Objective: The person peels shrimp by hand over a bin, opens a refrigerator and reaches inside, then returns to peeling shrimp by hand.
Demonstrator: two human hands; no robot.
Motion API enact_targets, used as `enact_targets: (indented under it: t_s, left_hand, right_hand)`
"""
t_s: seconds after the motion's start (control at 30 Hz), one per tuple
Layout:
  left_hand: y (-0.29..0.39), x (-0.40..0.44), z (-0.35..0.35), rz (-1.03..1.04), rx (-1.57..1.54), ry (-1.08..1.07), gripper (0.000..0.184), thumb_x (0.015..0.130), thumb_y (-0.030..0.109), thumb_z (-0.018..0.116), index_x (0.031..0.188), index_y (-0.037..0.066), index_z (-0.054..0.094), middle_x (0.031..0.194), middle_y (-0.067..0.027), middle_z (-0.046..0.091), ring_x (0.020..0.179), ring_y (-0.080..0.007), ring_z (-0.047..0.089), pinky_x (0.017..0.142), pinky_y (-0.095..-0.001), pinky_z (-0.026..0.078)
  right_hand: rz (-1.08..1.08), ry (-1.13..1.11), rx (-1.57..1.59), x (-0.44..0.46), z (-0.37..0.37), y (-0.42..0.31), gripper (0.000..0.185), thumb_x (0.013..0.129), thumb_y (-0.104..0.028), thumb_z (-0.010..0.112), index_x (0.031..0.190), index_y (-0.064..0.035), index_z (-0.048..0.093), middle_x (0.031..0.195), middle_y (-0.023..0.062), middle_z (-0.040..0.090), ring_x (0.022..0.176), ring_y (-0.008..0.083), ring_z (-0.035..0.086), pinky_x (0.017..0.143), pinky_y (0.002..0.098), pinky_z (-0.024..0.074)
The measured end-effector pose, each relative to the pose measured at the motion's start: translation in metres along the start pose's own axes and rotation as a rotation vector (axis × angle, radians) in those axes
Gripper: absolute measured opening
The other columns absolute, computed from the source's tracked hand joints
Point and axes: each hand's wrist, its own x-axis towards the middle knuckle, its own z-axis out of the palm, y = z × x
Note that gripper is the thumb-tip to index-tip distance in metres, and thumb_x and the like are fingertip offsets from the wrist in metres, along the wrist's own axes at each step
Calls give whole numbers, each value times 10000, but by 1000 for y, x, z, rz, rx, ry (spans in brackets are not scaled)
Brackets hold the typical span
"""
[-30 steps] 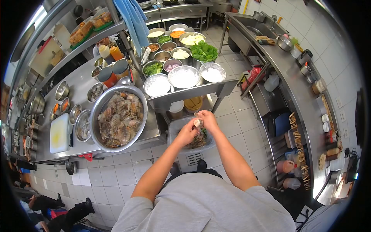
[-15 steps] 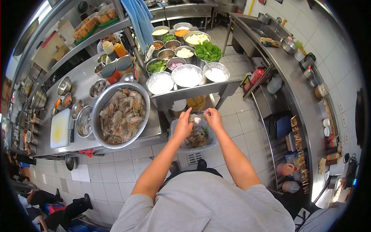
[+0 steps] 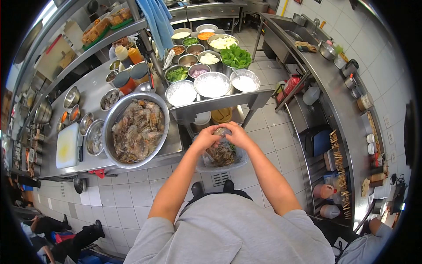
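Observation:
My left hand [image 3: 208, 139] and my right hand [image 3: 237, 135] meet in front of me, their fingers closed round one shrimp [image 3: 223, 131]. Much of the shrimp is hidden by the fingers; a greyish, shiny part shows between them. Directly below is a bin lined with a clear plastic bag [image 3: 241, 162], holding a heap of brownish shrimp shells and heads [image 3: 221, 155] and some green scraps. To the left, a large metal bowl [image 3: 165, 132] full of whole raw shrimp [image 3: 137, 127] rests at the edge of the steel counter.
On the left counter are a white cutting board [image 3: 67, 147], a knife [image 3: 81, 152] and several small metal bowls. A steel stand [image 3: 189, 115] ahead carries several containers of vegetables and white powder. A long counter with a sink [image 3: 303, 39] runs along the right. Other people are at the edges.
My hands have come closer together, and the right has shifted left against the left hand. The shrimp, with pale flesh showing before, is now more covered by fingers.

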Motion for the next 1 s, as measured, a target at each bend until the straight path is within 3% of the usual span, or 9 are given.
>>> enact_targets:
  t_s: [0.03,0.17,0.37,0.43,0.57,0.63,0.73,0.83,1.0]
  left_hand:
    - [-2,0,-7,-92,-187,-117,300,903,118,631,1191,40,605,928,-32,658,616,-86,549,537,-229,463]
    - [-8,-5,-19,-210,-276,-163,208,946,105,558,1103,-21,608,883,-52,659,574,-107,548,458,-244,419]
    - [-25,-1,-23,-280,-342,-167,192,953,143,560,1060,-9,610,935,-100,682,566,-137,576,447,-252,432]
    - [-22,-4,-21,-315,-356,-161,195,958,152,551,1049,-11,609,941,-108,683,587,-147,599,460,-255,460]
    - [-19,-1,-17,-412,-379,-173,217,973,161,513,1040,-23,606,947,-118,685,670,-181,670,510,-262,535]
    - [-16,0,-17,-422,-376,-178,221,972,157,514,1054,-23,613,948,-121,686,680,-189,675,525,-268,530]
    - [-12,4,-18,-428,-365,-196,231,971,154,513,1076,-24,617,960,-127,686,719,-203,689,546,-274,528]
    - [-7,3,-18,-423,-341,-230,241,978,160,502,1083,-29,611,967,-122,686,778,-207,705,549,-265,539]
    - [-5,0,-19,-372,-321,-276,231,991,173,495,1067,-14,609,968,-110,685,823,-198,710,587,-261,554]
  right_hand:
    - [40,-7,-55,-1,-2,-3,462,803,-38,649,1258,-112,614,1175,130,599,1095,288,594,917,348,488]
    - [-10,-25,-128,-5,1,-10,428,800,-74,683,1224,-107,629,1132,127,608,1063,309,609,895,366,503]
    - [-282,-52,-410,-6,15,-5,305,834,-189,676,1123,-95,672,966,131,693,895,329,665,777,417,538]
    - [-334,-24,-503,-8,18,-8,262,844,-253,666,1042,-84,689,804,152,695,765,348,679,685,445,545]
    - [-308,-90,-567,-7,20,-12,196,854,-241,642,945,-71,682,764,164,684,722,357,675,646,446,546]
    - [-263,-123,-600,-6,19,-14,163,836,-220,632,841,-61,668,747,172,681,713,352,679,629,450,545]
    - [-232,-154,-675,-2,18,-17,142,805,-201,630,813,-66,677,731,169,680,696,343,683,615,452,546]
    - [-244,-38,-668,1,22,-12,110,786,-180,613,762,-86,666,668,159,661,634,337,672,575,459,533]
    - [-209,28,-554,9,20,2,103,807,-160,623,832,-104,706,676,165,659,652,328,676,598,452,541]
